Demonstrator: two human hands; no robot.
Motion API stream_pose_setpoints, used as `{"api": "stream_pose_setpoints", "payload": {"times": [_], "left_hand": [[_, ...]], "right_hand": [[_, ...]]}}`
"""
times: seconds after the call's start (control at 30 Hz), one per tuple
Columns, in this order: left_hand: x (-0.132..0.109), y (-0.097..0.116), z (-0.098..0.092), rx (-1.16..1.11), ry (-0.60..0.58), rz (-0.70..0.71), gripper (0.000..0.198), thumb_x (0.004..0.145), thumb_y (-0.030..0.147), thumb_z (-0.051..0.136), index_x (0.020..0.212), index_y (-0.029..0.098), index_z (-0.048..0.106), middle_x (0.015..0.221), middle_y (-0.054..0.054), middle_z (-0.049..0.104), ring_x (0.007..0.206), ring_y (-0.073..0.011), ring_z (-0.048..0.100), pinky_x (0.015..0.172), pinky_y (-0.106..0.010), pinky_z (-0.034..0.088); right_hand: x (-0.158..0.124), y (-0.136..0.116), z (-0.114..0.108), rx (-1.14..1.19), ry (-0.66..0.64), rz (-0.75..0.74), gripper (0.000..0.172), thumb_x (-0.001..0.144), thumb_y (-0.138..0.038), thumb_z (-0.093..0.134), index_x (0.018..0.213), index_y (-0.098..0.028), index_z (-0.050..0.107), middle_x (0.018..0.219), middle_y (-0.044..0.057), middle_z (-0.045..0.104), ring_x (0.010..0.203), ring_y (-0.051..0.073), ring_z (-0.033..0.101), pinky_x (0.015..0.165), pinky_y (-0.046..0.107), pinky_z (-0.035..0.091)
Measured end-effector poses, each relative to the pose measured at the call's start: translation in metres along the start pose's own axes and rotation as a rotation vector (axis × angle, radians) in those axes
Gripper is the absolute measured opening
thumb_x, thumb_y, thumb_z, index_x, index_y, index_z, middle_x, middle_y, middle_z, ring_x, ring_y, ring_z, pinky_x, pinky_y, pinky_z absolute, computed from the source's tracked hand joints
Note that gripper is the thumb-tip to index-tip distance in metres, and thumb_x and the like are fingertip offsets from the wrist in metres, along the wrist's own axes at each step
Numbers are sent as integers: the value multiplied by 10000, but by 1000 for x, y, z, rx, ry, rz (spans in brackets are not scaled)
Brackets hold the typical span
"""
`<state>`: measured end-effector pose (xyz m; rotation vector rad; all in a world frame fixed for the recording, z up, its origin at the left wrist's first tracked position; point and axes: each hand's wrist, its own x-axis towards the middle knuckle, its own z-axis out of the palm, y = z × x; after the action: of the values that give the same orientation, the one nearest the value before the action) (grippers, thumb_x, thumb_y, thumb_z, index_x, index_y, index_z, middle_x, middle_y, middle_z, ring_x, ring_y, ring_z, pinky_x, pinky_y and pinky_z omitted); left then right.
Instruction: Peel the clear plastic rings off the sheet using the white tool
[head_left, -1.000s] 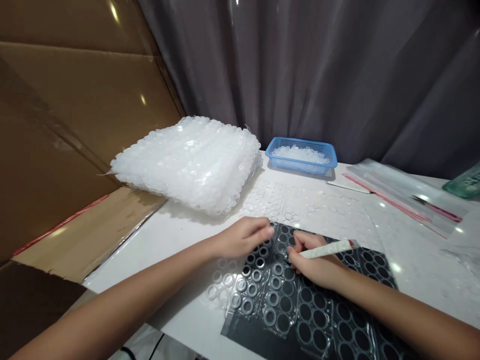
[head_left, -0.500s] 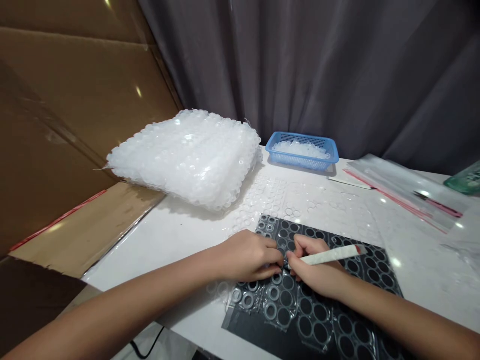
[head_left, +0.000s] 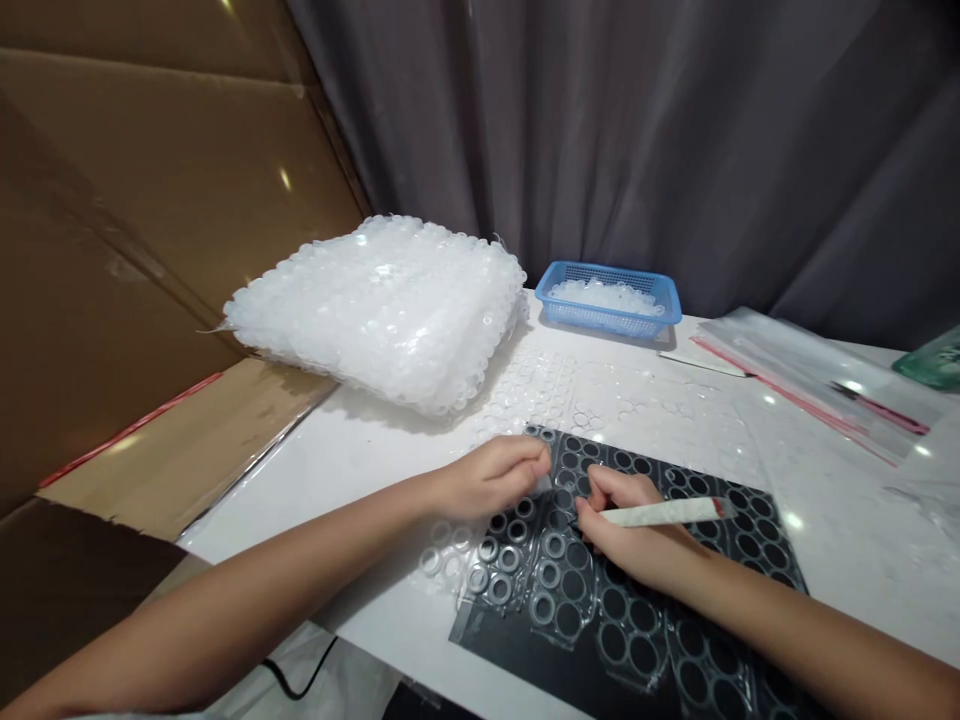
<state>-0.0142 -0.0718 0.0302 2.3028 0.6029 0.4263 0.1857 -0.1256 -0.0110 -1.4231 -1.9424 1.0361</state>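
A clear plastic sheet of punched rings (head_left: pixel 525 575) lies over a black mat (head_left: pixel 757 545) on the white table. My left hand (head_left: pixel 491 480) rests on the sheet's far left part, fingers curled and pinched together on something small I cannot make out. My right hand (head_left: pixel 630 530) grips a thin white tool with a red end (head_left: pixel 664 513), its tip down on the sheet just right of my left fingers.
A thick stack of clear ring sheets (head_left: pixel 386 305) sits at the back left. A blue basket (head_left: pixel 611 300) holds loose clear rings. Clear bags with red strips (head_left: pixel 810 385) lie at the right. Cardboard (head_left: pixel 150 250) lines the left side; a grey curtain hangs behind.
My left hand has lifted back from the tool tip and moved up-left, with its fingers pinched. The right hand and tool stay nearly in place.
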Motion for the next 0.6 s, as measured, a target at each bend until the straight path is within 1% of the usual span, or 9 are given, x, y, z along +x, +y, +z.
{"api": "stream_pose_setpoints", "payload": {"times": [0.03, 0.07, 0.13, 0.17, 0.23, 0.33, 0.43, 0.5, 0.6], "left_hand": [[-1, 1, -2, 3, 31, -6, 267, 905, 244, 310, 682, 164, 434, 624, 8, 463, 573, -83, 429, 554, -214, 395], [-3, 3, -2, 30, 33, 5, 285, 903, 285, 345, 656, 164, 423, 630, 5, 461, 575, -84, 426, 551, -217, 390], [-8, 7, 1, 122, -32, 49, 302, 858, 338, 461, 617, 159, 427, 684, -8, 503, 589, -82, 446, 556, -219, 391], [-10, 10, 4, 172, -73, 65, 289, 836, 332, 498, 613, 158, 440, 708, -12, 527, 592, -81, 461, 549, -216, 389], [-13, 13, 11, 267, -127, 76, 217, 822, 275, 500, 638, 162, 479, 713, -10, 553, 583, -82, 480, 521, -210, 380], [-14, 14, 18, 353, -146, 96, 83, 794, 197, 478, 744, 175, 540, 692, -5, 566, 585, -94, 507, 495, -209, 376], [-11, 15, 18, 390, -165, 123, 106, 780, 180, 486, 832, 183, 578, 736, -16, 595, 627, -109, 545, 502, -211, 396], [-9, 15, 17, 434, -182, 139, 123, 784, 186, 496, 845, 189, 602, 730, -20, 602, 638, -120, 559, 492, -219, 391], [-8, 18, 18, 499, -175, 137, 126, 806, 214, 501, 838, 195, 622, 690, -17, 598, 604, -125, 558, 451, -234, 359]], "right_hand": [[-2, -1, 0, 1, 6, -1, 251, 775, -226, 451, 588, -199, 285, 502, -44, 452, 476, 88, 419, 469, 224, 271], [-4, -2, 0, 4, 10, 3, 254, 782, -234, 450, 590, -199, 287, 511, -42, 461, 487, 90, 429, 477, 225, 279], [-10, -3, 0, 12, 0, 33, 250, 794, -249, 448, 599, -198, 301, 533, -35, 484, 516, 99, 452, 486, 225, 290], [-12, -4, 0, 14, -15, 52, 245, 798, -255, 447, 605, -199, 308, 542, -31, 494, 529, 103, 462, 486, 224, 292], [-15, -4, 1, 16, -50, 87, 238, 799, -263, 449, 612, -199, 318, 555, -26, 505, 548, 111, 477, 483, 219, 295], [-16, -3, 3, 29, -63, 106, 237, 793, -266, 459, 612, -198, 322, 564, -21, 511, 563, 115, 490, 486, 213, 309], [-15, -3, 5, 49, -59, 96, 231, 792, -271, 462, 617, -197, 331, 570, -18, 517, 563, 113, 492, 492, 212, 320], [-15, -4, 6, 44, -64, 90, 228, 795, -273, 457, 617, -197, 336, 564, -20, 515, 553, 111, 486, 490, 213, 317], [-15, -5, 7, 22, -67, 81, 230, 793, -268, 447, 607, -197, 332, 540, -27, 501, 527, 106, 467, 476, 213, 296]]}}
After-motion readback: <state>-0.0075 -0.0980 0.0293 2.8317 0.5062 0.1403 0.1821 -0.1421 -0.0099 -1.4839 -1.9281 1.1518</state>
